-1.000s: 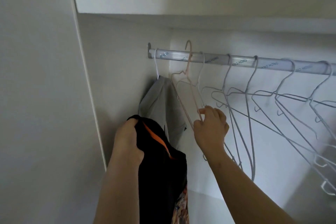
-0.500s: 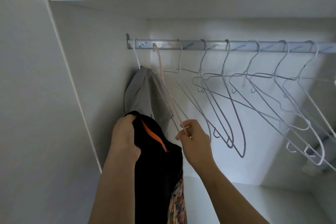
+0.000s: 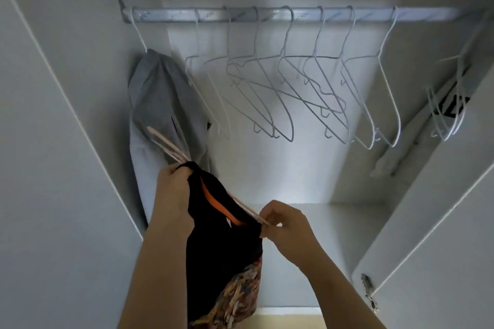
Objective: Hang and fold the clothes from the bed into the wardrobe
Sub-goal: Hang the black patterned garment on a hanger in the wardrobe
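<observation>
Light inside the wardrobe (image 3: 88,61) is dim, cool and grey; its source is out of view. The back panel (image 3: 288,181) is brightest low in the middle and darkens upward. The rail (image 3: 267,14) carries weak glints, and its right end lies in deeper shade. The empty hangers (image 3: 286,83) render soft. The pale hanger (image 3: 165,142) is smeared by blur. Wide-angle distortion splays the side walls outward toward the frame edges.

No legible text; faint printed marks along the wardrobe rail (image 3: 272,15), far side, too blurred to read
</observation>
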Tool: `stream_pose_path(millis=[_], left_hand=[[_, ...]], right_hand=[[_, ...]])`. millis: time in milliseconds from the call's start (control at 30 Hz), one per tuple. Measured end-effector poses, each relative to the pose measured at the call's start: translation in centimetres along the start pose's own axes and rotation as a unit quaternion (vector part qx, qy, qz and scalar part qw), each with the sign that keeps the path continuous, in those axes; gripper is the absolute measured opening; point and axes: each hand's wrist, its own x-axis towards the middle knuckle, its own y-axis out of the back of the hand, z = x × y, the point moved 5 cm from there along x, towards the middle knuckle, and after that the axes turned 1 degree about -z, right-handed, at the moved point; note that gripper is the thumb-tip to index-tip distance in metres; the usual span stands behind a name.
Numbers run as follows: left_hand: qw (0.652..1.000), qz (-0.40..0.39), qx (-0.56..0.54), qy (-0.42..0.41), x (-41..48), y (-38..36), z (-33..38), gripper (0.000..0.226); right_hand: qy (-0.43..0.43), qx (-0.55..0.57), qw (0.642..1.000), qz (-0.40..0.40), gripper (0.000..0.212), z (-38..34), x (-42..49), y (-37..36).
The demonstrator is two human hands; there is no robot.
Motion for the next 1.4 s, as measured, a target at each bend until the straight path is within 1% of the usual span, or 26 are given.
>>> stream_pose_path(millis=[67,133,200,333,467,533,600,667,733,767,800,867,933,1000,1067,1133,1233,1300,1400], left_hand=[[0.999,-0.011,0.01,-0.029,-2.3,0.1,-0.6,0.019],[0.998,-0.042,0.033,-0.035,-4.2,-0.3,-1.5,0.039],[0.996,-0.062,0.055,-0.031,-5.4,-0.9,-2.4,0.047],[0.991,-0.082,0.099,-0.025,-6.7,-1.9,-3.8,0.042],[0.975,-0.116,0.177,-0.063,-8.0,-3.6,-4.3,0.037],[0.969,-0.124,0.2,-0.077,-8.8,-4.5,-4.4,0.041],[0.963,-0.137,0.217,-0.086,-9.7,-5.4,-4.4,0.042],[0.953,-0.16,0.238,-0.1,-10.6,-6.6,-4.5,0.041],[0.947,-0.179,0.24,-0.115,-11.5,-7.1,-4.5,0.038],[0.947,-0.182,0.238,-0.12,-11.7,-7.1,-4.4,0.037],[0.947,-0.179,0.236,-0.122,-11.5,-6.8,-4.3,0.036],[0.956,-0.155,0.216,-0.122,-10.9,-5.5,-3.9,0.038],[0.975,-0.102,0.168,-0.107,-9.8,-4.0,-3.4,0.035],[0.987,-0.036,0.126,-0.088,-8.5,-2.7,-2.9,0.019],[0.988,0.002,0.134,-0.084,-7.3,-2.0,-2.6,0.007],[0.985,-0.004,0.158,-0.076,-6.4,-1.8,-2.4,0.003],[0.981,-0.032,0.187,-0.048,-5.3,-1.7,-2.8,0.013],[0.979,-0.03,0.2,-0.02,-4.2,-1.2,-3.0,0.02],[0.982,-0.032,0.185,0.021,-2.6,-0.5,-3.3,0.019]], right_hand=[[-0.023,-0.022,0.999,0.017,0.034,1.8,-2.2,0.5],[-0.043,-0.044,0.997,0.034,0.038,3.4,-4.1,0.9],[-0.065,-0.056,0.995,0.056,0.041,4.7,-5.6,1.7],[-0.133,-0.029,0.979,0.152,0.044,7.4,-8.6,4.6],[-0.182,-0.023,0.966,0.184,0.044,8.8,-10.4,6.8],[-0.19,-0.034,0.966,0.173,0.038,8.5,-10.6,7.1],[-0.162,-0.001,0.979,0.125,0.027,7.0,-10.1,6.2],[-0.109,0.085,0.988,0.076,0.023,4.5,-9.2,4.9],[-0.057,0.18,0.98,0.055,0.027,2.5,-8.4,4.3],[-0.044,0.22,0.973,0.052,0.027,1.9,-8.1,4.3],[-0.041,0.242,0.968,0.048,0.026,1.7,-8.0,4.3],[-0.052,0.237,0.969,0.04,0.017,2.0,-8.3,4.1],[-0.077,0.228,0.968,0.067,0.006,2.9,-8.6,4.0],[-0.098,0.223,0.963,0.118,0.019,3.9,-8.9,4.2],[-0.108,0.218,0.957,0.158,0.028,4.3,-9.0,4.7],[-0.112,0.205,0.956,0.177,0.03,4.3,-9.2,5.0],[-0.114,0.194,0.952,0.209,0.031,4.5,-9.6,5.6],[-0.116,0.201,0.942,0.24,0.033,4.8,-9.9,6.2],[-0.125,0.195,0.938,0.259,0.036,5.2,-10.4,6.5]])
